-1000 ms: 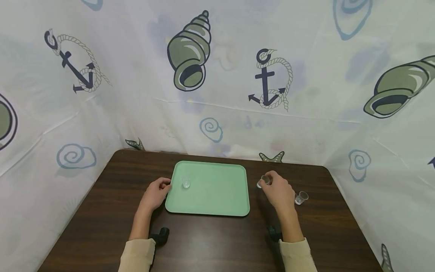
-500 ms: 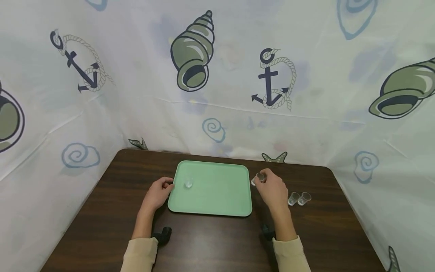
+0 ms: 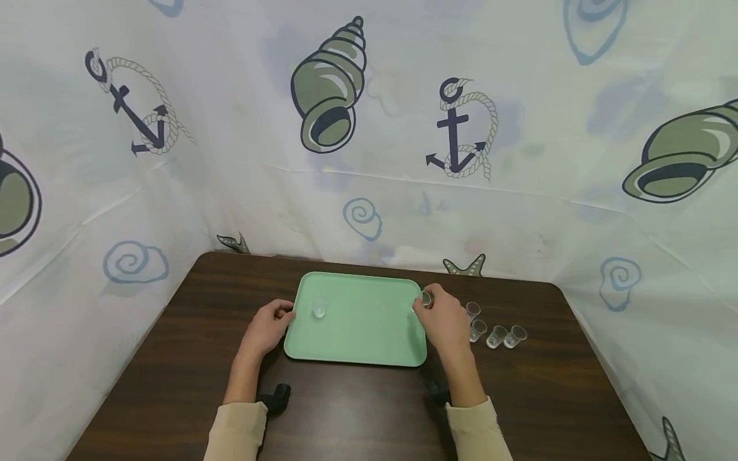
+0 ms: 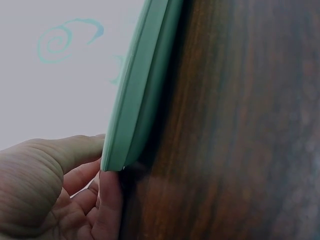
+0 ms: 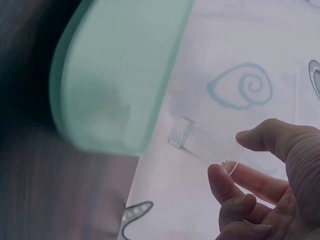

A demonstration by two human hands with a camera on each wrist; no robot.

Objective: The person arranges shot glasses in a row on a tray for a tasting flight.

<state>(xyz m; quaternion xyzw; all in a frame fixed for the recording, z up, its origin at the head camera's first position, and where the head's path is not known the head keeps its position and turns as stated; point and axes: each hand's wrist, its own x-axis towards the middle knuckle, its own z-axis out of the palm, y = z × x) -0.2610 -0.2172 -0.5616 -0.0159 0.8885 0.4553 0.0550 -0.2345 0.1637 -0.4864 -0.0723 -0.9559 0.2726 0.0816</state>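
A pale green tray (image 3: 366, 323) lies on the dark wooden table. My left hand (image 3: 270, 328) grips its left edge; in the left wrist view the thumb is above the tray's rim and fingers are below it. Over the tray's right edge, my right hand (image 3: 445, 322) pinches a small clear shot glass (image 5: 202, 142) near its rim between thumb and fingers. That glass is tilted in the right wrist view, its thick base pointing toward the tray side. Another clear shot glass (image 3: 319, 310) stands on the left part of the tray.
Several more clear shot glasses, among them the rightmost glass (image 3: 515, 337), stand in a group on the table (image 3: 553, 384) right of my right hand. A white curtain (image 3: 398, 211) printed with shells and anchors hangs behind the table's far edge.
My right hand has moved left with the shot glass, from beside the tray to over its right edge. More glasses behind the hand have come into sight. The left hand stays at the tray.
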